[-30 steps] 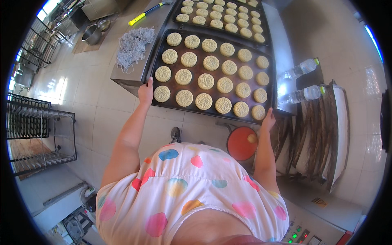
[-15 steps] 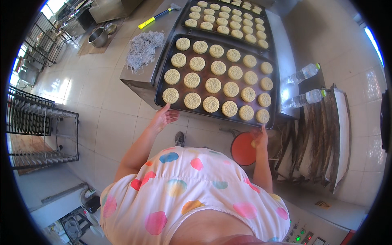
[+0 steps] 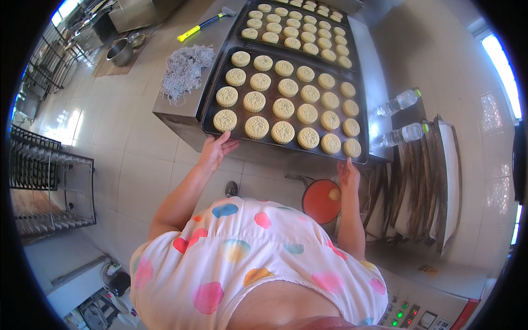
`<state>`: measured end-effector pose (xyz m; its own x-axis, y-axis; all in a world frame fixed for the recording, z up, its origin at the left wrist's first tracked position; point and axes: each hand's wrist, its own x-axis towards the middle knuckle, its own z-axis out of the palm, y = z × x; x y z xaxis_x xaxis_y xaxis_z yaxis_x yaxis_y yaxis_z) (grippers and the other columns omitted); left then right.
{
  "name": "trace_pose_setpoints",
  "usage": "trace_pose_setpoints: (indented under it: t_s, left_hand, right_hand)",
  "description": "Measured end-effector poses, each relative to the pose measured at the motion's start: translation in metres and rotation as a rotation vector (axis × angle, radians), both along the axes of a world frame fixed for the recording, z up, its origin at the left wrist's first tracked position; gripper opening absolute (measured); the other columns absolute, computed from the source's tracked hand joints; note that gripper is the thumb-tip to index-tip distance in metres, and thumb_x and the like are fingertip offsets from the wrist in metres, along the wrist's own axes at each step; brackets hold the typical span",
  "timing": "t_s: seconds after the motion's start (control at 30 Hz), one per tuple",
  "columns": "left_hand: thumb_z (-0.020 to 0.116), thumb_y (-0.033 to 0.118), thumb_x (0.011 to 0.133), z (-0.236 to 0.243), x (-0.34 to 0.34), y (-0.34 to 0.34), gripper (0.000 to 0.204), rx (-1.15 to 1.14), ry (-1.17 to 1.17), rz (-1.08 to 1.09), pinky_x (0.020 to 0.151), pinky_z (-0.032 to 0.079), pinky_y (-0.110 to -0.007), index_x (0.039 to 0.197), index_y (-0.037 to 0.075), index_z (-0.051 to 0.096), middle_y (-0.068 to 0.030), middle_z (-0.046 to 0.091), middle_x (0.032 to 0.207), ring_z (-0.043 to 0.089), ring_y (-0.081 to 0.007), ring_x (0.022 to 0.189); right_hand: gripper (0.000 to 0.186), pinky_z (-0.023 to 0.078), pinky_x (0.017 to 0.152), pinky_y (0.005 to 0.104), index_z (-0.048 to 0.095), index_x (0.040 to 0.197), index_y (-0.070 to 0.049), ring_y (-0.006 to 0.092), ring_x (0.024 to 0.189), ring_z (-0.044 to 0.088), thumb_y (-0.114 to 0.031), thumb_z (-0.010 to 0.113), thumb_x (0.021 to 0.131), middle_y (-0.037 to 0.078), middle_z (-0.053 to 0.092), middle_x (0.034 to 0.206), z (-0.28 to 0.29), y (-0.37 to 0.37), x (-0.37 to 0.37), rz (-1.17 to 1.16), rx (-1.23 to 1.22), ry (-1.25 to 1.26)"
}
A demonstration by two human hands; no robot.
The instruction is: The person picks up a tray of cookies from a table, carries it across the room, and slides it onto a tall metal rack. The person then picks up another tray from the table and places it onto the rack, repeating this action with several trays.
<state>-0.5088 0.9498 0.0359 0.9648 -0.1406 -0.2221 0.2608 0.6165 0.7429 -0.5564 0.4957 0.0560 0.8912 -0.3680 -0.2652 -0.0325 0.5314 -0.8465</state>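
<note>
A dark rectangular baking tray (image 3: 269, 144) holds rows of round, pale yellow stamped pastries (image 3: 283, 108) with fluted edges. It lies over the near part of a metal table (image 3: 175, 110). My left hand (image 3: 216, 151) holds the tray's near left corner, thumb at the rim and fingers stretched out below it. At the near right corner my right hand (image 3: 348, 176) grips the rim, its fingertips partly hidden by the edge. Directly beyond lies a second tray (image 3: 300, 50) of the same pastries.
Left on the table are a tangle of grey-white shreds (image 3: 188, 70) and a yellow-handled scraper (image 3: 201, 26). Two clear bottles (image 3: 404, 135) stand to the right, above a stack of upright boards (image 3: 421, 187). Below my right hand is a red round stool (image 3: 319, 206). A rack (image 3: 55, 181) stands left.
The near tray has slid away from me, farther onto the table, with both hands following at its near corners. The whole view has shifted slightly.
</note>
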Motion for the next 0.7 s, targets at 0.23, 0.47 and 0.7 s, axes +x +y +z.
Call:
trace_pose_setpoints:
  t_s: [0.23, 0.47, 0.7]
  left_hand:
    - [0.063, 0.024, 0.086, 0.011, 0.036, -0.008, 0.037, 0.011, 0.018, -0.066, 0.093, 0.043, -0.041, 0.106, -0.003, 0.047, -0.0151, 0.058, 0.102, 0.061, -0.0292, 0.098]
    - [0.060, 0.020, 0.087, -0.001, 0.065, -0.005, 0.030, -0.029, 0.048, -0.047, 0.091, 0.046, -0.040, 0.105, -0.002, 0.049, -0.0135, 0.059, 0.102, 0.061, -0.0274, 0.098]
    - [0.061, 0.018, 0.087, -0.002, 0.073, -0.006, 0.025, -0.083, 0.086, -0.094, 0.088, 0.047, -0.039, 0.102, 0.000, 0.053, -0.0115, 0.060, 0.101, 0.060, -0.0247, 0.095]
  right_hand:
    - [0.020, 0.050, 0.080, 0.0323, 0.057, 0.095, -0.002, 0.0201, 0.082, 0.059, -0.017, 0.064, 0.084, 0.007, 0.061, 0.090, -0.005, -0.002, 0.036, -0.102, -0.029, 0.047]
    - [0.026, 0.053, 0.077, 0.0320, 0.056, 0.097, 0.001, 0.0197, 0.080, 0.061, -0.020, 0.065, 0.084, 0.010, 0.061, 0.087, -0.009, 0.012, 0.067, -0.226, -0.035, 0.050]
    - [0.028, 0.050, 0.083, 0.0336, 0.055, 0.100, -0.005, 0.0187, 0.088, 0.058, -0.023, 0.066, 0.083, 0.005, 0.060, 0.092, -0.011, 0.016, 0.071, -0.228, 0.068, 0.014]
